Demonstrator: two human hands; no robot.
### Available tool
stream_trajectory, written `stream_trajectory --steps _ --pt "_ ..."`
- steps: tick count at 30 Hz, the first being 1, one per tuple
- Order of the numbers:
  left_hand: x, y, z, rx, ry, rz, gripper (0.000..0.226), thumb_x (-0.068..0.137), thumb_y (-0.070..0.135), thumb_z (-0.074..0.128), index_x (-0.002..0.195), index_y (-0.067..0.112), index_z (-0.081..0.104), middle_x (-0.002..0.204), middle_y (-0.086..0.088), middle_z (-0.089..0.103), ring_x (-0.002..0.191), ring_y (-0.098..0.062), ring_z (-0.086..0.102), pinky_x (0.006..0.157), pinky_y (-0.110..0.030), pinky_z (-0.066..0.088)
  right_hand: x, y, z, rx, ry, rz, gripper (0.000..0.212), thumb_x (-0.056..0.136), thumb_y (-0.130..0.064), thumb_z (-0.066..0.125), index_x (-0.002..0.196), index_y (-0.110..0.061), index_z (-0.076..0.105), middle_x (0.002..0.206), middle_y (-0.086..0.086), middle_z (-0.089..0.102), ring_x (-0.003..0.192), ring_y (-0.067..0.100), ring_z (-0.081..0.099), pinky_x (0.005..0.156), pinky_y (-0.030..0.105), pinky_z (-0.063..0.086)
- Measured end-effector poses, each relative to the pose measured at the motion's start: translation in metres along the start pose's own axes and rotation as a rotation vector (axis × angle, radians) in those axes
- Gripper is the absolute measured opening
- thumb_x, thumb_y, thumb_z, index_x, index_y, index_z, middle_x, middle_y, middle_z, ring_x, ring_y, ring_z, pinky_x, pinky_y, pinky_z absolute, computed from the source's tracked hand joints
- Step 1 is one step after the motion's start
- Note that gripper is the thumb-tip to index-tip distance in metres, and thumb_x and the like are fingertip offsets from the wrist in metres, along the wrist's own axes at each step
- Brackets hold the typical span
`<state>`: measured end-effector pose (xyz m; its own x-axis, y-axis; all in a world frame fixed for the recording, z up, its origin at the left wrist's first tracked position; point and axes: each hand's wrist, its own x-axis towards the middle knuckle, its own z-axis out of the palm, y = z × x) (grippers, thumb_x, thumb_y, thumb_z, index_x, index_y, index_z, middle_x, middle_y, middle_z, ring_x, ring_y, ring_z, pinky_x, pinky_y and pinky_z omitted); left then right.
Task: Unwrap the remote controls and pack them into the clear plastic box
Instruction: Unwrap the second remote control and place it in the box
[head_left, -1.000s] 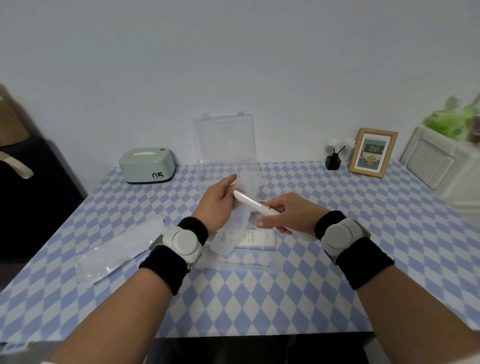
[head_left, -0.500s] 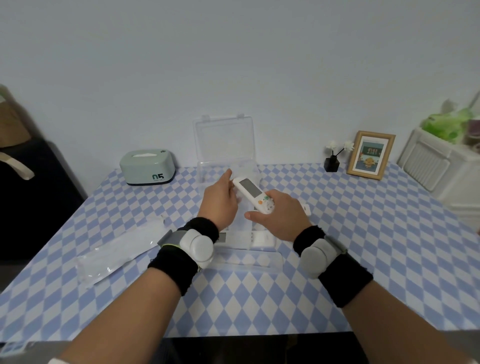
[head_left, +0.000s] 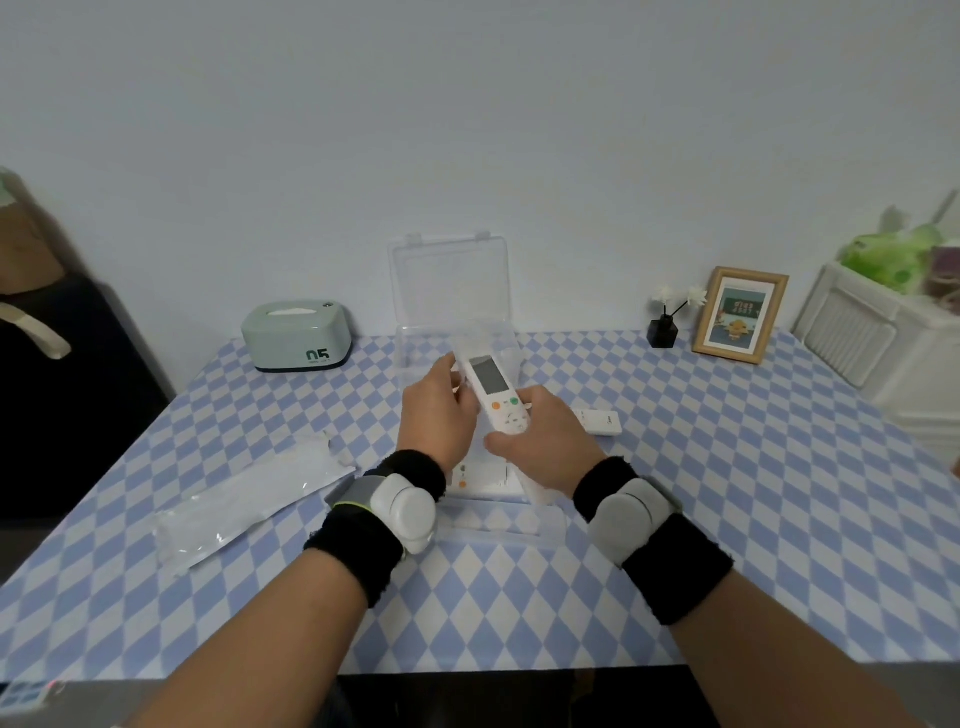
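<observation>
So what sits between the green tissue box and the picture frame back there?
The head view shows the clear plastic box, its lid raised, then a small black vase with white flowers beside the picture frame.

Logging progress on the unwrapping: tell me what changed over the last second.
The right hand turned the white remote from edge-on to screen-up and carried it forward toward the clear plastic box; the left hand followed. The empty wrapper and tissue box stayed put.

Remote (head_left: 496, 395) turned from edge-on to face-up; screen and orange and green buttons now show. Both hands moved forward toward box (head_left: 452, 291). Right hand (head_left: 545, 447) now grips remote's lower end from below; left hand (head_left: 439, 415) sits at its left edge.
</observation>
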<state>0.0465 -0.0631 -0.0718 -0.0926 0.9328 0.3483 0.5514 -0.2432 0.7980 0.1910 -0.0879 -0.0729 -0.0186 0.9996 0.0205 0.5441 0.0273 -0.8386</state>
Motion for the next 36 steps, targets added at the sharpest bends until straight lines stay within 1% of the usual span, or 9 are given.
stream_trajectory --steps 3,7,13,18,24,28,31,34,36 --pt "0.003 0.001 -0.003 0.029 0.010 0.029 0.016 0.098 0.014 0.062 0.113 0.013 0.064 0.093 0.002 0.073 0.076 -0.008 0.065 0.063 -0.007 0.049 -0.006 -0.010 0.001 0.229 -0.026 -0.050 0.050 0.078 -0.025 0.079 0.122 -0.018 0.056 0.105 -0.003 0.070 0.090 0.017 0.072 0.079 0.035 0.061" --pt "0.008 0.001 -0.010 -0.061 0.026 0.009 0.005 0.096 0.010 0.062 0.101 0.009 0.061 0.085 -0.002 0.068 0.073 -0.012 0.062 0.056 -0.015 0.046 -0.011 -0.026 -0.002 0.371 -0.106 -0.117 0.049 0.080 -0.038 0.079 0.121 -0.023 0.057 0.104 -0.007 0.071 0.070 0.019 0.076 0.058 0.031 0.060" --pt "0.018 0.003 -0.015 0.123 -0.080 0.044 0.026 0.091 0.009 0.065 0.067 0.007 0.053 0.065 0.001 0.054 0.059 -0.010 0.046 0.053 -0.013 0.037 -0.010 -0.028 0.001 0.106 0.154 -0.224 0.056 0.079 -0.044 0.080 0.124 -0.022 0.054 0.107 -0.007 0.069 0.089 0.012 0.070 0.070 0.035 0.061" --pt "0.027 -0.008 -0.026 0.120 -0.224 -0.023 0.035 0.092 0.023 0.067 0.074 -0.006 0.058 0.069 -0.012 0.073 0.069 -0.031 0.070 0.068 -0.044 0.056 -0.008 -0.011 0.010 -0.180 0.290 -0.365 0.056 0.083 -0.032 0.078 0.129 -0.016 0.050 0.111 -0.001 0.065 0.093 0.020 0.064 0.074 0.036 0.054" --pt "0.016 -0.011 -0.011 0.127 -0.205 0.058 0.043 0.101 0.017 0.057 0.061 0.017 0.042 0.058 0.007 0.052 0.054 -0.009 0.045 0.057 -0.025 0.039 -0.002 -0.010 0.031 -0.065 0.375 -0.275 0.050 0.082 -0.027 0.076 0.118 -0.014 0.044 0.107 0.000 0.057 0.089 0.016 0.057 0.061 0.019 0.040" --pt "0.016 -0.013 -0.016 -0.515 -0.509 -0.214 0.028 0.106 0.010 0.050 0.089 0.006 0.072 0.091 -0.010 0.077 0.081 -0.021 0.072 0.074 -0.031 0.056 -0.001 -0.006 0.029 -0.082 0.350 -0.280 0.062 0.077 -0.028 0.079 0.124 -0.013 0.042 0.115 0.001 0.048 0.095 0.012 0.046 0.072 0.021 0.039" --pt "0.020 -0.006 -0.024 -0.957 -0.590 -0.292 0.032 0.093 -0.006 0.051 0.120 0.000 0.068 0.112 -0.021 0.074 0.103 -0.034 0.074 0.081 -0.039 0.061 -0.002 -0.007 0.030 -0.090 0.289 -0.275 0.067 0.073 -0.021 0.079 0.127 -0.011 0.040 0.119 0.003 0.041 0.105 0.019 0.048 0.076 0.022 0.042" --pt "0.030 -0.002 -0.027 -1.086 -0.412 -0.296 0.020 0.095 0.014 0.056 0.099 0.015 0.075 0.092 -0.010 0.074 0.085 -0.026 0.075 0.073 -0.038 0.061 -0.004 -0.008 0.031 -0.130 0.251 -0.241 0.068 0.074 -0.024 0.079 0.130 -0.017 0.041 0.119 0.003 0.040 0.101 0.020 0.051 0.079 0.029 0.051" --pt "0.039 0.002 -0.026 -0.975 -0.231 -0.342 0.032 0.103 0.037 0.056 0.085 0.020 0.077 0.077 0.000 0.073 0.074 -0.016 0.074 0.074 -0.035 0.061 -0.007 -0.009 0.034 -0.158 0.268 -0.269 0.068 0.074 -0.024 0.080 0.131 -0.017 0.042 0.119 0.003 0.040 0.098 0.018 0.050 0.079 0.029 0.051"
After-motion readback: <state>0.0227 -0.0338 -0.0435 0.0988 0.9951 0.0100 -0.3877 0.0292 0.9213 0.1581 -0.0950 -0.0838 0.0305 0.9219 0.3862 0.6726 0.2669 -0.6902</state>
